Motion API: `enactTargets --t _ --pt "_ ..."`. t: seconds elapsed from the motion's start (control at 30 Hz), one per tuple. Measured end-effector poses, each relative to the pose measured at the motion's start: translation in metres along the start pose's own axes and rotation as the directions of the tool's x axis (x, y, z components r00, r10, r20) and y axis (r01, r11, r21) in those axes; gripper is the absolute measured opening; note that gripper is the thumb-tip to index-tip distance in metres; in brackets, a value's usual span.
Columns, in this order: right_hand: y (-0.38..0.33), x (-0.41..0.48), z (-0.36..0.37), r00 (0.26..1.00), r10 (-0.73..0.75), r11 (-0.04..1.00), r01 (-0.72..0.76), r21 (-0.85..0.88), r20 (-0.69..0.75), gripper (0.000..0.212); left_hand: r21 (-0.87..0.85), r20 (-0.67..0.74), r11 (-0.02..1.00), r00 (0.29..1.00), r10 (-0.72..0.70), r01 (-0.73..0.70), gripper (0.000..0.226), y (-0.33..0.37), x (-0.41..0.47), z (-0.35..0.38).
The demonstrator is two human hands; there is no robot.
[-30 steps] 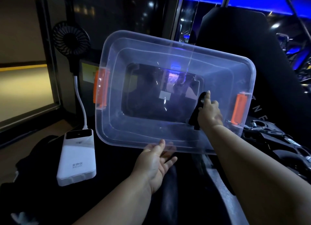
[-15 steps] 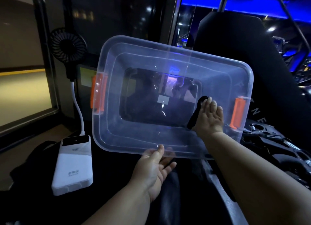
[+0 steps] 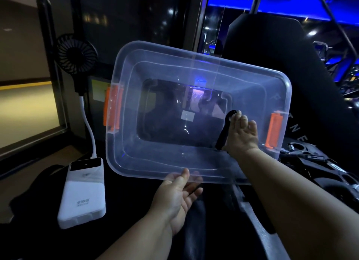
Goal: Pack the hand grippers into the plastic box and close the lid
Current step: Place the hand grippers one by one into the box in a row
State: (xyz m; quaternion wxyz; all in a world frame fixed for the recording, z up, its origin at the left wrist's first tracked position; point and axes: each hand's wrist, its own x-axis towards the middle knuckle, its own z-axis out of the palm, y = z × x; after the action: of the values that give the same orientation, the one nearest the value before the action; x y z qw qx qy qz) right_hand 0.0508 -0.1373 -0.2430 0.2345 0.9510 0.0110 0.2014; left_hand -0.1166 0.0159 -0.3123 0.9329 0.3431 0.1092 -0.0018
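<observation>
While tilted toward the camera, the clear plastic box (image 3: 155,158) is held up in the air, lid off.
Right hand (image 3: 241,137), fingers closed around a black hand gripper (image 3: 225,131), reaches inside; left hand (image 3: 177,198) pinches the near rim; white power bank (image 3: 83,193) left.

Support surface: dark, black-covered surface (image 3: 124,221), dimly lit, extent unclear. On it, left side: white power bank (image 3: 82,193), lying flat, dark display panel at its far end; white cable (image 3: 89,129) plugged into that end. Right side: heap of black hand grippers (image 3: 318,168) with metal springs, individual count indistinguishable.
</observation>
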Motion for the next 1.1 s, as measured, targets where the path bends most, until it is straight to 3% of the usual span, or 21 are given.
enactTargets --t 0.53,0.77,1.1 --pt "0.0017 0.0062 -0.0056 0.999 -0.049 0.999 0.049 -0.006 -0.016 0.083 0.026 0.024 1.0 1.0 0.016 -0.016 0.015 -0.0015 0.0017 -0.0023" --pt "0.0019 0.0026 -0.0063 0.997 -0.057 0.998 0.056 -0.021 -0.042 0.098 0.032 0.019 0.999 1.0 0.017 -0.017 0.014 0.0 -0.0011 -0.0012" --pt "0.002 0.0026 -0.0081 0.994 -0.072 0.997 0.074 0.023 -0.077 0.093 0.03 0.016 0.999 1.0 0.023 -0.023 0.014 -0.0005 -0.0011 -0.002"
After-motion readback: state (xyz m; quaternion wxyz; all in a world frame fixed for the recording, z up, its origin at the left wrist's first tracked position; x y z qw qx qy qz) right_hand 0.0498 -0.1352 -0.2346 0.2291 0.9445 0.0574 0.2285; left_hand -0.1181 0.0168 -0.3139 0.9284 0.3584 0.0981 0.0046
